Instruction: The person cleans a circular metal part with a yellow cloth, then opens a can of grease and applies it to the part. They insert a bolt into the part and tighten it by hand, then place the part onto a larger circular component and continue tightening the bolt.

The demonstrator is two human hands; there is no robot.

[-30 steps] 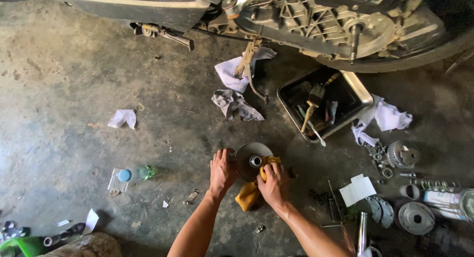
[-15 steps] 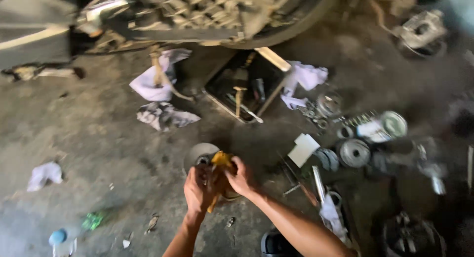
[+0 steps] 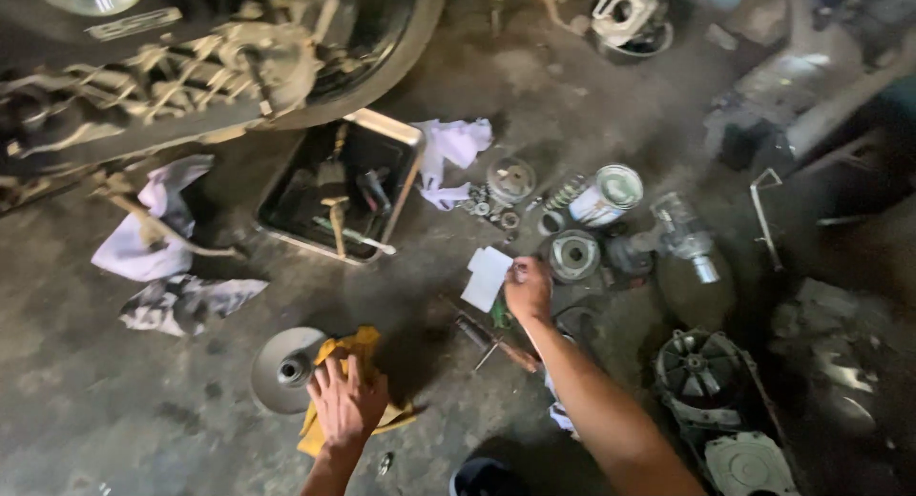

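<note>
Parts (image 3: pixel 572 256) crowd right hand (image 3: pixel 528 288); left hand (image 3: pixel 347 403) presses yellow rag (image 3: pixel 355 347).

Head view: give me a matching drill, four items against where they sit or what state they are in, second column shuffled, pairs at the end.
Things:
1. yellow rag
2. white paper sheet
3. black metal tray
4. round metal disc

Places or states:
A. on the floor just left of the rag, bare metal hub facing up
B. pinched at its right edge by the right hand
C. pressed flat under the left hand
D. below the engine, with tools lying in it

Pairs: 1-C, 2-B, 3-D, 4-A
</note>
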